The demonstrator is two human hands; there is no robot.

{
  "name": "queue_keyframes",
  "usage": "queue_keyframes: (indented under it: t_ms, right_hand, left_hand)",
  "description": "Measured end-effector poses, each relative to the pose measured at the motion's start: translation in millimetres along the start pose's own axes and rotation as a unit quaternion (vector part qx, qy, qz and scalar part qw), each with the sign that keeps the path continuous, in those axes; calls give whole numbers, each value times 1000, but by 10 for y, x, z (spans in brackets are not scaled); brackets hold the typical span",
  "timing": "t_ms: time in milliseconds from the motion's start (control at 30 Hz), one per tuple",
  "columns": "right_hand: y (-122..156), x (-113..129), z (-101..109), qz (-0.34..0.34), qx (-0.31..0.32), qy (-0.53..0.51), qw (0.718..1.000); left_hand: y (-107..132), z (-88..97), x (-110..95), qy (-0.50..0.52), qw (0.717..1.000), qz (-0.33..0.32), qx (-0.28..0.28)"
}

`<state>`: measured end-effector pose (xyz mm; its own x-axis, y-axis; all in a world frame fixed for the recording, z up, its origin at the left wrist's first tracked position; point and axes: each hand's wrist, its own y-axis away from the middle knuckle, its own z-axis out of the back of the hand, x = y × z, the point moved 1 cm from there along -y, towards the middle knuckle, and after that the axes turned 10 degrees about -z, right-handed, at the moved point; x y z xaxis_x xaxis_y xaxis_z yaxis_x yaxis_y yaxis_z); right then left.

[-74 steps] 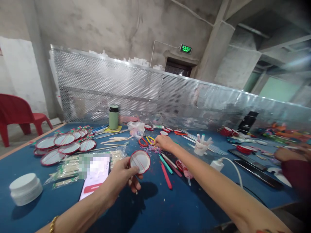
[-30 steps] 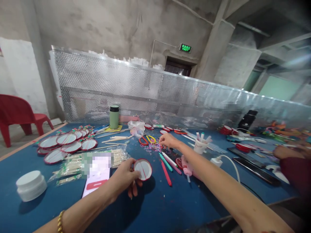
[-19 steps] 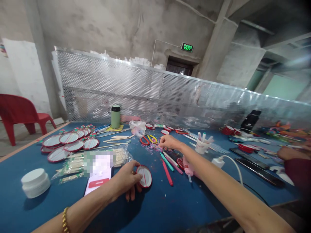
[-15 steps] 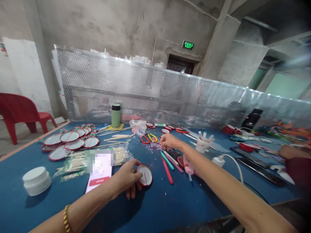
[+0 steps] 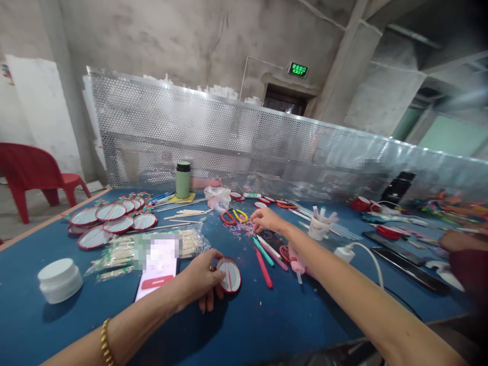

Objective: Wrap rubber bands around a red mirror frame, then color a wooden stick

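Observation:
My left hand [image 5: 208, 277] grips a small red-rimmed white disc [image 5: 230, 275] by its left edge, thumb on its face. A thin red line runs across that face. My right hand [image 5: 266, 220] reaches to a pile of short pink and purple strands [image 5: 244, 230], thumb and fingertips pinched together. Whatever sits between those fingertips is too small to make out. Just left of them lie scissors with a yellow handle [image 5: 240, 215] and a red loop [image 5: 228, 218]. Several felt-tip pens [image 5: 264, 268] lie below my right hand.
At the left are stacked red-rimmed discs [image 5: 119, 225], a white jar [image 5: 60, 281], bagged sticks [image 5: 186, 243] and a lit phone [image 5: 158, 272]. A green bottle [image 5: 183, 180] stands behind. Right of my forearm are a pen cup [image 5: 319, 226], a charger [image 5: 344, 252] and a co-worker's hand [image 5: 455, 239].
The view has shifted very slightly. Both hands stay in nearly the same places, the left still holding the disc and the right still at the strands.

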<state>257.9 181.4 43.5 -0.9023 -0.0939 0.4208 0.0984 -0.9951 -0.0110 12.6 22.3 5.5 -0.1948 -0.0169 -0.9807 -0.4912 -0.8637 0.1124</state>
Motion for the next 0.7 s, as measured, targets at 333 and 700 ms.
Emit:
queue_keyframes:
  t_ms: [333, 700]
  right_hand:
    - [173, 166, -9, 125, -16, 220, 967]
    - [329, 180, -8, 124, -32, 278, 952]
  left_hand:
    - [24, -6, -10, -13, 1000, -6, -1]
    - [10, 13, 41, -81, 997, -10, 0]
